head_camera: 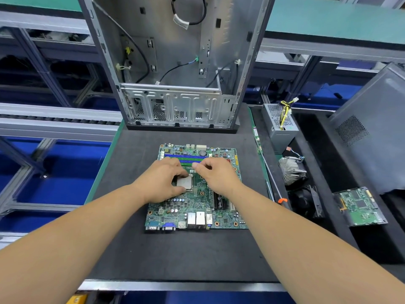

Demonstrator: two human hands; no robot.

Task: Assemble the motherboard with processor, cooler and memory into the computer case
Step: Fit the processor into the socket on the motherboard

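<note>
Centrally: left hand (163,179) fingers pinching the processor (184,182) on the motherboard (195,189); right hand (213,173) fingers curled, pinching something too small to tell. Motherboard flat on black mat (175,255). Computer case (175,62) upright behind. Cooler (290,170), power supply (279,126), hard drive (359,206) at right.
</note>
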